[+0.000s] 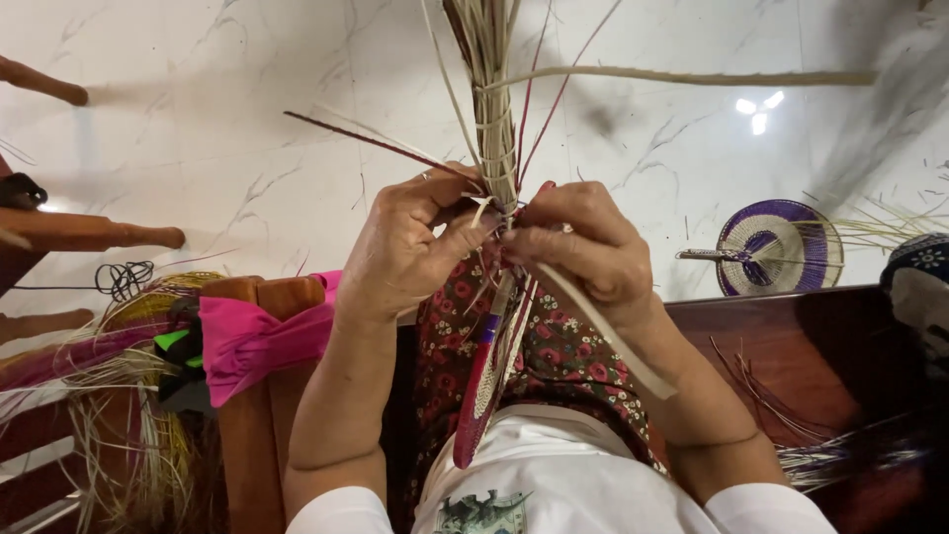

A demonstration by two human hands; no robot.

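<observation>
Left hand [400, 247] and right hand [583, 247], fingers clamped on the woven strip bundle [494, 148] above the lap; short bound section done near the grip, long loose strands [682, 77] unwoven beyond.

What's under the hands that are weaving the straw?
Under the left hand and right hand lies a flowered skirt and a hanging woven strip. The strip's top end is hidden by the fingers.

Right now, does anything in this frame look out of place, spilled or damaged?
Nothing looks damaged. Loose straw strands lie scattered on the dark wooden bench, and a finished purple woven fan lies on the marble floor. Both hands, left hand and right hand, pinch the strip bundle.
</observation>
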